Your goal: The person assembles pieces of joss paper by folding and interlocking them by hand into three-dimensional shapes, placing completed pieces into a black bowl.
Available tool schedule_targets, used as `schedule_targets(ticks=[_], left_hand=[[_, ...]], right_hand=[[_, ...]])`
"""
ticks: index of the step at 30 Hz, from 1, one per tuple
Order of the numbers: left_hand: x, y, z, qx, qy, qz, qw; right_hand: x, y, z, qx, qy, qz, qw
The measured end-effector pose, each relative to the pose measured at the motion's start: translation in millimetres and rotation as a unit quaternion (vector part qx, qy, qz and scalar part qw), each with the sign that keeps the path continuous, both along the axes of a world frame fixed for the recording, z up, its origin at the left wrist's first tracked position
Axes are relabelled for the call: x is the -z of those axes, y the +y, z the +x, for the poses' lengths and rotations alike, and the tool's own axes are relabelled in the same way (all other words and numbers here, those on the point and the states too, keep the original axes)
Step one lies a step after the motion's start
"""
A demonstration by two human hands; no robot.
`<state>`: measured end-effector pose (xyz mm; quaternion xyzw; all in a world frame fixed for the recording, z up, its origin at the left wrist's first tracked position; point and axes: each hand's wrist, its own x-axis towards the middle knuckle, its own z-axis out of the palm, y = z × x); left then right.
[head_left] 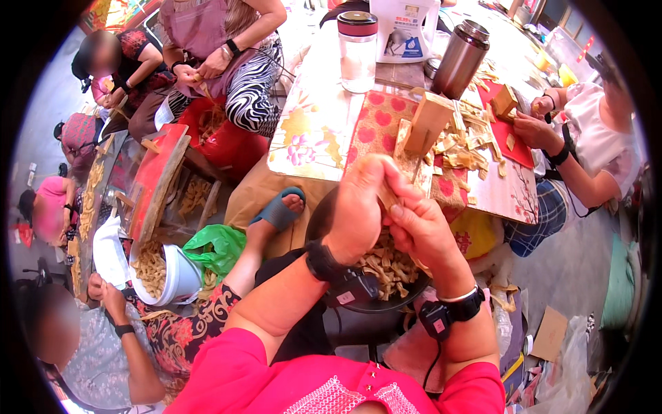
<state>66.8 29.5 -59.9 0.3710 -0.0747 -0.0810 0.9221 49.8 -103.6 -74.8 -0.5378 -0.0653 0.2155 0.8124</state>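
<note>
My left hand (360, 207) and my right hand (424, 226) are closed and meet over a dark bowl. Pinched between their fingers is a tan strip (387, 196), mostly covered by the fingers. Just beyond my hands, a wooden block (429, 124) stands upright at the table's near edge, with a thin metal rod below it. Loose tan strips (469, 148) are heaped on the table to the right of the block. Below my hands, many short tan pieces (387, 272) fill the bowl (358, 306).
A glass jar (358, 62), a white jug (403, 31) and a brown steel flask (463, 62) stand on the table (303, 131). A white bucket (165, 279) and green bag (219, 250) sit at left. Other people work around, one (593, 138) across at right.
</note>
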Motion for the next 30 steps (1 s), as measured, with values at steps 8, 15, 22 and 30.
schedule_targets(ticks=[8, 15, 22, 30], left_hand=[[-4.6, 26.5, 10.3, -0.341, -0.317, 0.313, 0.828], [-5.4, 5.8, -19.6, -0.126, -0.314, 0.405, 0.849], [-1.9, 13.6, -6.4, -0.064, -0.223, 0.5, 0.835], [-5.4, 21.3, -6.6, -0.099, -0.408, 0.493, 0.762]], right_hand=[[-19.3, 2.9, -15.2, -0.004, -0.008, 0.011, 1.0], [-7.4, 13.3, -21.5, 0.178, -0.275, -0.23, 0.916], [-6.6, 6.3, -20.8, 0.191, -0.025, -0.105, 0.976], [-6.5, -23.6, -11.1, -0.108, 0.139, 0.106, 0.979]])
